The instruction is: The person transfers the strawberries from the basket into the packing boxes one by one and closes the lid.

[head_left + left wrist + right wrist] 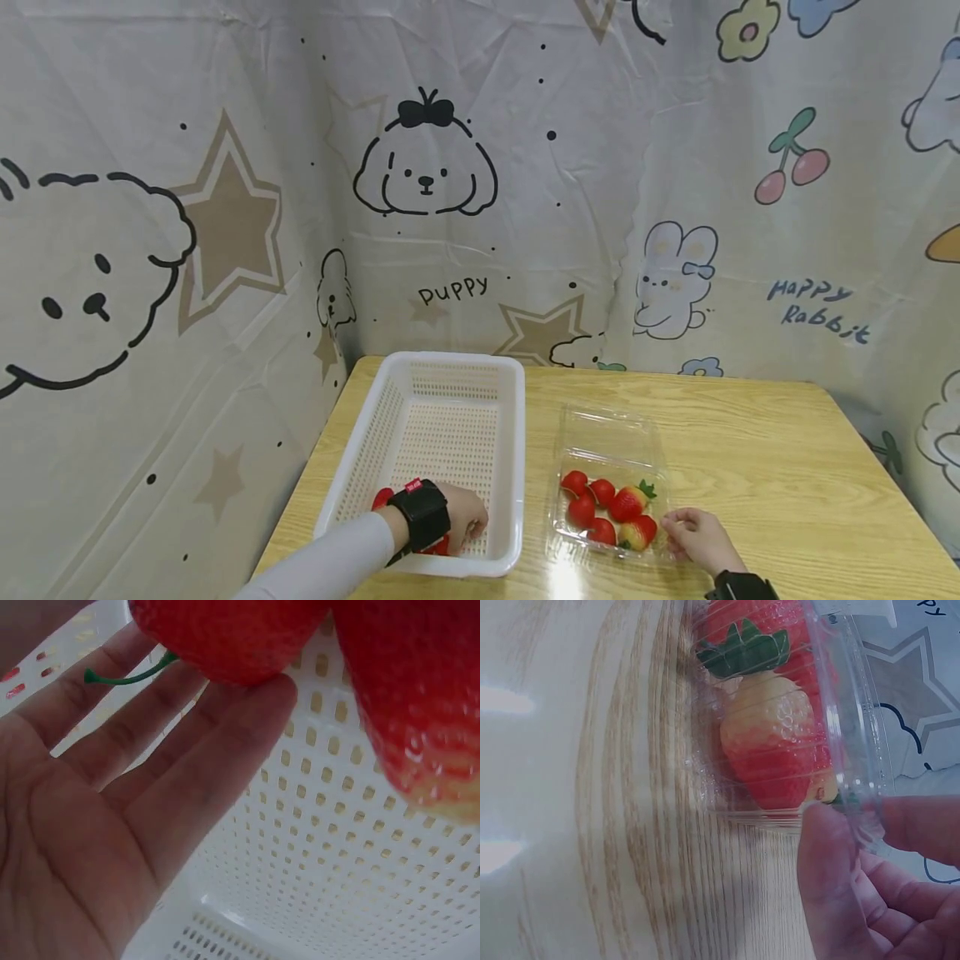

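My left hand (467, 512) reaches down into the white perforated basket (518, 450). In the left wrist view its fingers extend fairly straight, and the fingertips lie right at a red fruit (232, 637) beside a thin green stem. A large red strawberry (420, 697) with a pale end shows close by. More red fruit (382, 498) lies in the basket's near left, partly covered by my wrist. My right hand (701, 537) pinches the right rim of a clear plastic box (866, 757) between thumb and finger. Strawberries (628, 503) and smaller red fruits (581, 510) sit inside it.
The box's clear lid (607, 429) is folded back toward the far side. Basket and box stand side by side on a wooden table (750, 450). A printed curtain (480, 250) hangs behind the table and along its left.
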